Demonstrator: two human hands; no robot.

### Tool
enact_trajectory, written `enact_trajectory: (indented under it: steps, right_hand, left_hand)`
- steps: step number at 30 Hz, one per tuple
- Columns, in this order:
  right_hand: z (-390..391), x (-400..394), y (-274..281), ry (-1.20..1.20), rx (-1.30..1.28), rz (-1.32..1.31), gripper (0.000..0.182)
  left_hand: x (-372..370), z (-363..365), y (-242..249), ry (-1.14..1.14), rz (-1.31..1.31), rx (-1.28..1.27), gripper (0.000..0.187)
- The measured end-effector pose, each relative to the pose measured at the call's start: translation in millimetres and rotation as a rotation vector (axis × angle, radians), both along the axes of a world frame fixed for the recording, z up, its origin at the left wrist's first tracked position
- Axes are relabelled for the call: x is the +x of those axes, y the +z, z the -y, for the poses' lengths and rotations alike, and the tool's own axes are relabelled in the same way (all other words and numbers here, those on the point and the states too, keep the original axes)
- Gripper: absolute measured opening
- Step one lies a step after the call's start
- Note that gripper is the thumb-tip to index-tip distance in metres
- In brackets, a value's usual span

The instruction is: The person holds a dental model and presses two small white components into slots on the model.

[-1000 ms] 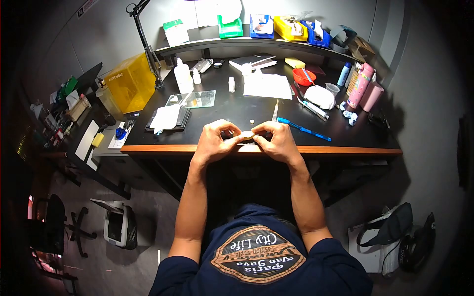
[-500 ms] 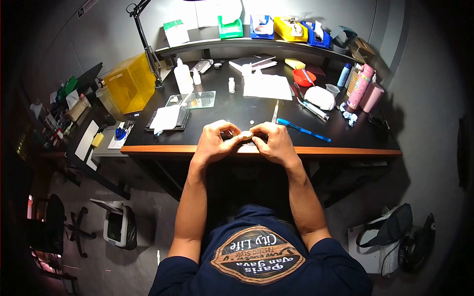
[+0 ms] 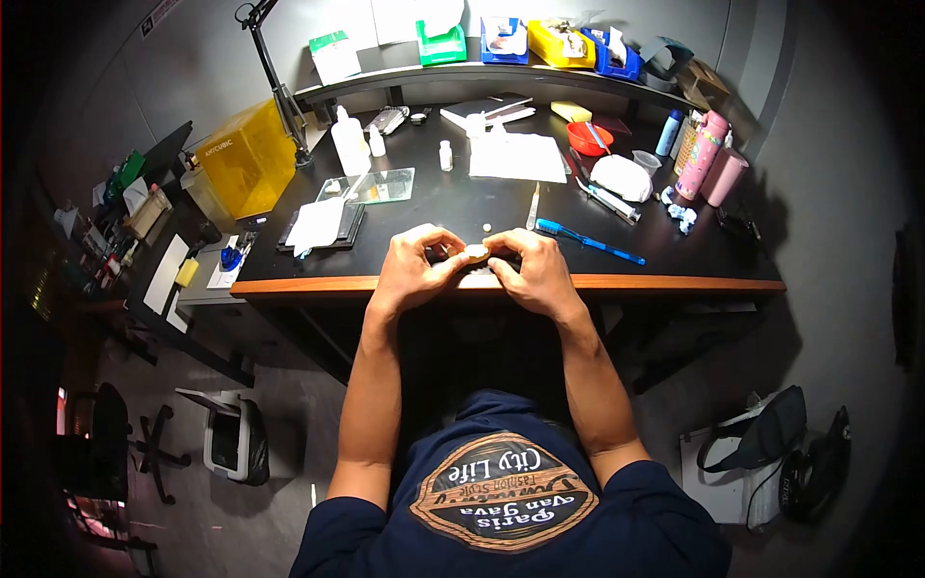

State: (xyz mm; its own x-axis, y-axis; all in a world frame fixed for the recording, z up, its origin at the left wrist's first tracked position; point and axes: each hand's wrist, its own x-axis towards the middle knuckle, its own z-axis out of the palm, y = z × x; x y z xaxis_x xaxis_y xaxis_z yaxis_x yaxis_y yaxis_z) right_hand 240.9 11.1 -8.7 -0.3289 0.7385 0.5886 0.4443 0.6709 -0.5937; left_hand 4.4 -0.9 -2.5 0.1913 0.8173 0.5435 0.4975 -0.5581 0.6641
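Note:
Near the front edge of the black desk [image 3: 405, 274], my left hand [image 3: 419, 270] and my right hand [image 3: 530, 272] pinch a small pale yellowish piece [image 3: 476, 252] between them, one from each side. The piece is too small to name. Just beyond it lies a tiny whitish bit [image 3: 487, 228]. A slim metal tool [image 3: 533, 207] lies beyond my right hand, and a blue toothbrush [image 3: 590, 242] rests to the right of it.
White paper [image 3: 518, 159], a small bottle [image 3: 445, 156] and a glass plate [image 3: 385, 186] lie farther back. At left are a black device [image 3: 352, 229] and a lamp arm [image 3: 270, 87]. At right stand a red bowl [image 3: 590, 139], a white cloth bundle [image 3: 621, 179] and a pink bottle [image 3: 702, 159].
The view has shifted slightly, so the desk items sit a little higher and farther left. Both hands remain around the piece, which now shows a little more.

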Motion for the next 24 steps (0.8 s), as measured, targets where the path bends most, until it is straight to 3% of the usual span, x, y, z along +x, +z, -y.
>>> enact_trajectory:
  steps: [4, 7, 13, 24]
  right_hand:
    - [1.8, 0.4, 3.4, -0.009, 0.0, 0.024, 0.033]
    - [-4.6, 3.3, -4.7, 0.006, 0.056, 0.069, 0.036]
    - [-2.4, 2.7, -3.4, 0.002, 0.033, 0.053, 0.034]
    - [2.1, 1.0, 1.5, 0.0, 0.024, 0.023, 0.031]
  left_hand:
    - [3.1, 4.4, 4.8, 0.007, 0.13, -0.151, 0.028]
    - [-0.5, -2.6, -2.9, -0.026, -0.004, 0.095, 0.024]
    - [3.3, 4.4, 4.1, -0.01, 0.091, -0.091, 0.025]
    - [0.7, 1.2, -0.4, -0.005, 0.033, -0.047, 0.032]
